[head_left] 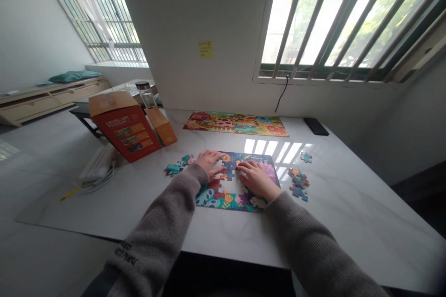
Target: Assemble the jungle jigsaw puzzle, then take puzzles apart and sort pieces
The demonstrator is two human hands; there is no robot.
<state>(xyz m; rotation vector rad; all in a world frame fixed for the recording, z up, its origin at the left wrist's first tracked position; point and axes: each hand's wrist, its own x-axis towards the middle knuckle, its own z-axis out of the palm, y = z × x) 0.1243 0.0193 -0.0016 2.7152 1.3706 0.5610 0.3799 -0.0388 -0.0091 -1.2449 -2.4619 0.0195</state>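
A partly assembled jigsaw puzzle [228, 198] lies on the white marble-patterned table, with a gap in its middle where the tabletop shows. My left hand [211, 162] rests on the puzzle's upper left part, its fingers stretched out and thumb apart, touching pieces beside the gap. Across from it, my right hand [257, 179] lies over the right part, fingers extended toward the gap's upper edge. No loose piece is visible in either hand; what lies under the fingertips is hidden. Loose puzzle pieces [178, 165] sit left of the puzzle, and more loose pieces [298, 183] to its right.
A finished long puzzle [237, 123] lies by the wall. At the left stand a red puzzle box [127, 132], a smaller orange box [162, 126] and a bottle [146, 95]. A power strip [99, 164] with cable is nearby. A black phone [316, 126] lies back right.
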